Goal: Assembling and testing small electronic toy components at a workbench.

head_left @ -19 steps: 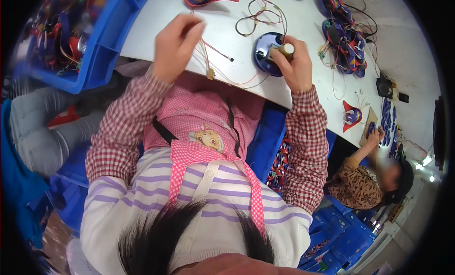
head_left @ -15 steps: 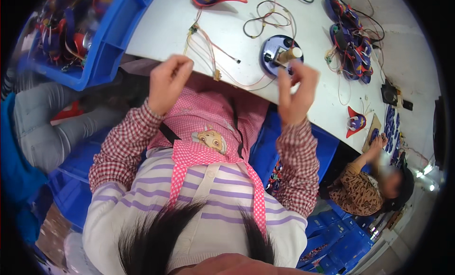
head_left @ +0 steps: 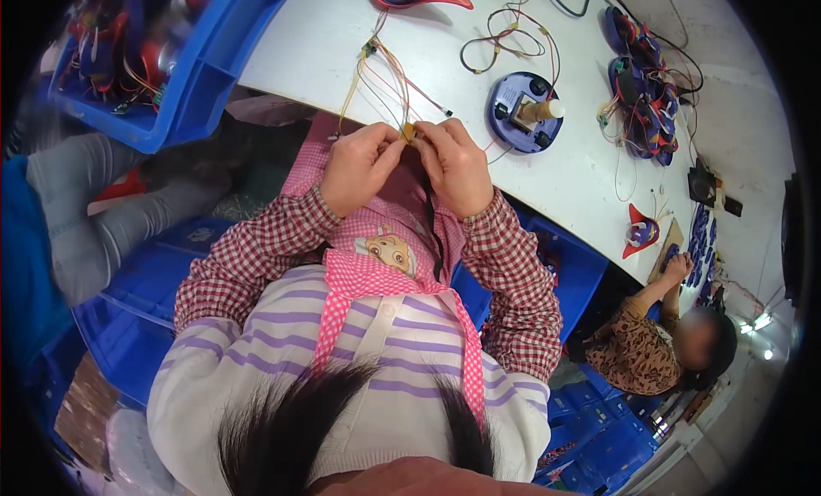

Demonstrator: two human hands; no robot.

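Head view showed the left hand (head_left: 359, 164) and right hand (head_left: 457, 164) pinching a small brown component (head_left: 410, 132) between closed fingertips, just below the white table (head_left: 564, 175) edge; its thin wires (head_left: 376, 77) trailed up across it. Steady, close pinching seemed wise, avoiding wire strain.

Both forearms rise from six o'clock toward twelve, elbows bent and wide, wrists drawn together. The left hand (head_left: 363, 167) and right hand (head_left: 457, 164) meet fingertip to fingertip, thumbs and forefingers pinched shut, remaining fingers loosely curled, knuckles facing up.
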